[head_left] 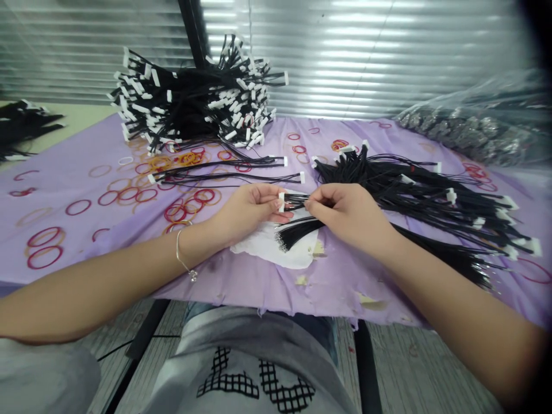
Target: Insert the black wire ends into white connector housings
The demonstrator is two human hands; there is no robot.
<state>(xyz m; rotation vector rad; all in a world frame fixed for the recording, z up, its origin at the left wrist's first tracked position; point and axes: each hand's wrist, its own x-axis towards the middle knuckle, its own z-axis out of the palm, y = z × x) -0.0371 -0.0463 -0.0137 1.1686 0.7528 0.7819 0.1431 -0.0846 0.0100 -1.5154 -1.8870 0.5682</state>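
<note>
The left hand (248,213) pinches a small white plastic connector (281,202) between its fingers (275,202). The right hand (349,215) closes narrowly on the black wires (296,200) leading from it, their long axis lying sideways between the hands, just above a sheet of white paper (269,247). A fanned bunch of bare-tipped wires (297,234) lies on that paper, nearer the right hand. Heaps of connector-ended wires (194,98) sit beyond the paper on a lilac cloth (328,287) strewn with rubber bands (146,195).
</note>
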